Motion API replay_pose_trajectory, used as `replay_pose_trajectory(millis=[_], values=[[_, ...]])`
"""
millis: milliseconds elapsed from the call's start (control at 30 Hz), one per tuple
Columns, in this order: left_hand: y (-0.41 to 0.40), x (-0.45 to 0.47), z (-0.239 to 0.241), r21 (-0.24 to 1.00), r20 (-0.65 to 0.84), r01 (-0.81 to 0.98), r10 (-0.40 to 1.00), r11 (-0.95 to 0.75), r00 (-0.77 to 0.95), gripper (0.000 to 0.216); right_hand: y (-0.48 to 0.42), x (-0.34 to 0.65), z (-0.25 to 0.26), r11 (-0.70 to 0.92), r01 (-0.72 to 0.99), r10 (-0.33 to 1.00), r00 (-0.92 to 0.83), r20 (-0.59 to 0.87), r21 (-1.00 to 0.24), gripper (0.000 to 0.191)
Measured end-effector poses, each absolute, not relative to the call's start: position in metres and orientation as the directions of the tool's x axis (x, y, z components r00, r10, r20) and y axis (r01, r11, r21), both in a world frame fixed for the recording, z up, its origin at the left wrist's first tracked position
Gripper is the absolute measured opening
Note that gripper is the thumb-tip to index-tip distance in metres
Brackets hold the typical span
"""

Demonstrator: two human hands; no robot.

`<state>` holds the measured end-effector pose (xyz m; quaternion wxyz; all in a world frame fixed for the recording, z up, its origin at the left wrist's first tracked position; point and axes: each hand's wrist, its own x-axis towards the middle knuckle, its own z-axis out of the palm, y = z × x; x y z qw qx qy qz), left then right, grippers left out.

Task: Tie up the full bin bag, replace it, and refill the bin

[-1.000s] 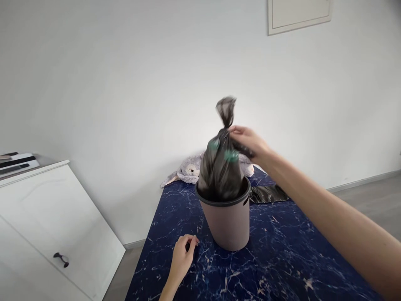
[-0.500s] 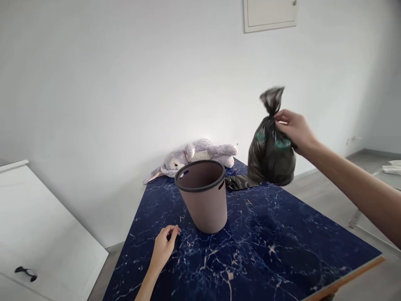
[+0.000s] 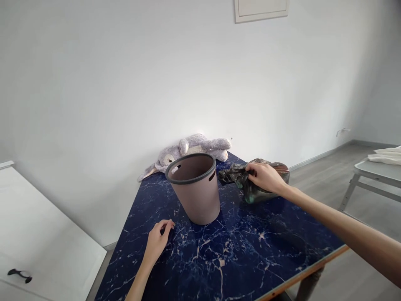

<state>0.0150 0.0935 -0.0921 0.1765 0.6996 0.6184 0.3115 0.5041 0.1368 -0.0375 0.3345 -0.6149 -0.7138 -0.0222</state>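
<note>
My right hand (image 3: 261, 177) grips the gathered neck of a filled black garbage bag (image 3: 255, 196). The bag lies on its side on the table, right of the bin, and something greenish shows faintly through its film. Crumpled black plastic (image 3: 228, 174) sticks out left of my fingers; I cannot tell whether it is the bag's top or a separate piece. A mauve-brown wastebasket (image 3: 200, 205) with a dark grey rim and handle slots stands upright. In front of it and to its left, my left hand (image 3: 159, 238) rests on the table, fingers curled, thumb and forefinger tips close, holding nothing visible.
The table (image 3: 200, 267) has a dark blue marbled top and a wooden edge. A lilac plush toy (image 3: 191, 148) lies at its far end against the wall. A white cabinet (image 3: 46, 238) stands at left; a grey folding stool (image 3: 379, 171) with white cloth (image 3: 387, 155) stands at right.
My right hand has lowered the garbage bag from the air onto the table, and the bag has tipped onto its side. My left hand stays by the bin. The view has shifted slightly.
</note>
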Motion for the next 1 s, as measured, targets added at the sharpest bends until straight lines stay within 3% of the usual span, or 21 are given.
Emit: replay_pose_trajectory(millis=[200, 333, 400, 500, 633, 800, 900, 1000], values=[[0.087, 0.016, -0.091, 0.634, 0.211, 0.753, 0.976, -0.175, 0.048, 0.054, 0.102, 0.468, -0.048, 0.260, 0.930, 0.875, -0.112, 0.471, -0.262, 0.032], [0.084, 0.016, -0.091, 0.635, 0.222, 0.750, 0.974, -0.186, 0.055, 0.052, 0.048, 0.434, -0.050, 0.301, 0.936, 0.802, -0.145, 0.579, -0.183, 0.045], [0.084, 0.017, -0.091, 0.632, 0.229, 0.750, 0.972, -0.195, 0.060, 0.052, 0.024, 0.417, -0.056, 0.439, 0.891, 0.699, -0.258, 0.667, -0.116, 0.040], [0.084, 0.017, -0.091, 0.624, 0.235, 0.754, 0.970, -0.204, 0.069, 0.052, 0.006, 0.397, -0.070, 0.578, 0.800, 0.645, -0.328, 0.690, -0.160, 0.038], [0.084, 0.017, -0.092, 0.613, 0.233, 0.763, 0.970, -0.206, 0.074, 0.052, 0.019, 0.386, -0.070, 0.571, 0.784, 0.644, -0.243, 0.726, -0.244, 0.039], [0.085, 0.017, -0.094, 0.608, 0.233, 0.767, 0.969, -0.206, 0.075, 0.051, 0.084, 0.395, -0.032, 0.358, 0.896, 0.818, -0.164, 0.552, -0.264, 0.040], [0.086, 0.017, -0.095, 0.603, 0.236, 0.770, 0.969, -0.211, 0.081, 0.050, 0.140, 0.405, -0.018, 0.240, 0.933, 0.922, -0.133, 0.363, -0.269, 0.023], [0.087, 0.017, -0.096, 0.594, 0.243, 0.776, 0.967, -0.214, 0.081, 0.050, 0.188, 0.409, -0.018, 0.157, 0.951, 0.979, -0.114, 0.170, -0.267, 0.033]])
